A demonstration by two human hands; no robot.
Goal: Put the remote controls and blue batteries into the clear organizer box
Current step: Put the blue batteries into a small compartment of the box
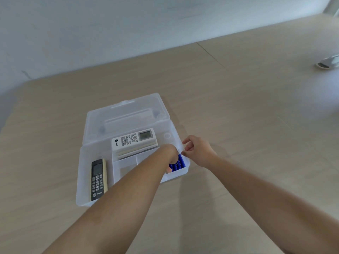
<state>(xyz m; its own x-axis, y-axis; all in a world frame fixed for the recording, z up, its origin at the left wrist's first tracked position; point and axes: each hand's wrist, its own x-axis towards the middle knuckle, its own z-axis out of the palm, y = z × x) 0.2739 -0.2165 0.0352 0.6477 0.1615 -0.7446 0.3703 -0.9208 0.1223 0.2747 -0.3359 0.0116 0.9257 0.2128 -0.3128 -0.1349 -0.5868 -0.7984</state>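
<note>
The clear organizer box (pixel 83 180) lies open on the wooden table, its lid (pixel 124 114) folded back. A white remote (pixel 134 141) rests across the box's far section. A black remote (pixel 98 179) lies lengthwise in the left compartment. Several blue batteries (pixel 178 163) sit in the near right compartment. My left hand (pixel 169 154) reaches down into that compartment and touches the batteries; its fingers are mostly hidden. My right hand (pixel 197 149) hovers at the box's right rim, fingers curled, fingertips close to the battery tips.
The wooden table (pixel 238 116) stretches around the box and meets a white wall at the back. A small grey and white object (pixel 328 63) lies at the far right edge.
</note>
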